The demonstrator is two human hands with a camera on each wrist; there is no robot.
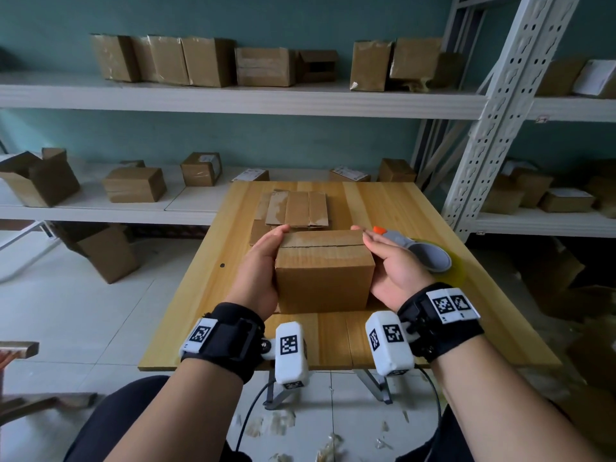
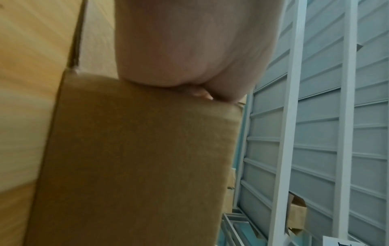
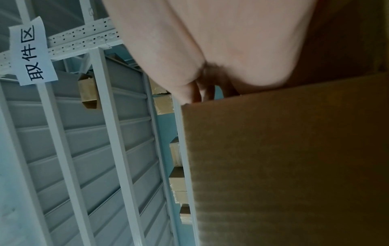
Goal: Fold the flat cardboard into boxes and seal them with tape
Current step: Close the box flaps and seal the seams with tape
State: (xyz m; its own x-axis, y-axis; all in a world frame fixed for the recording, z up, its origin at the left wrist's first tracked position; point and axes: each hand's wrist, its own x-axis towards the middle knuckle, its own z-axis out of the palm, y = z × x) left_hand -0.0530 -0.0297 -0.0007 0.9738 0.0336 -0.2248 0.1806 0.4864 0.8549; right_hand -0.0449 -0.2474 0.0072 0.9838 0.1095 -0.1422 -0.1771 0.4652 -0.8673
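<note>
One folded cardboard box (image 1: 325, 271) stands at the middle of the tabletop (image 1: 433, 328), its top flaps closed with the centre seam running left to right; whether tape covers that seam cannot be determined. The left hand (image 1: 258, 271) lies flat against the box's left end, fingers straight and together along the side, thumb up at the top edge. The right hand (image 1: 388, 265) lies likewise against the right end, fingers extended and together. Both wrist views confirm a palm against brown cardboard, the fingertips mostly hidden behind it. One tape dispenser (image 1: 423, 250), grey with an orange tip and a roll of clear yellowish tape, lies just beside the right hand toward the right edge of the tabletop. A stack of flat cardboard blanks (image 1: 296, 208) lies toward the far edge, directly behind the box; the number of sheets cannot be counted. The tabletop is light wood planking on metal legs. Each wrist carries one black strap with white marker blocks. Beyond the far edge, white metal shelving (image 1: 233, 98) runs against a teal wall; the upper shelf holds about eight assembled boxes, the lower shelf roughly seven, one at the left with its flaps open. A further rack (image 1: 500, 95) at right carries more boxes. One open box (image 1: 106, 253) sits on the tiled floor left of the table. Scraps of tape litter the floor (image 1: 66, 311) near the person's knees. A paper sign (image 3: 33, 53) with printed characters hangs on the rack.
</note>
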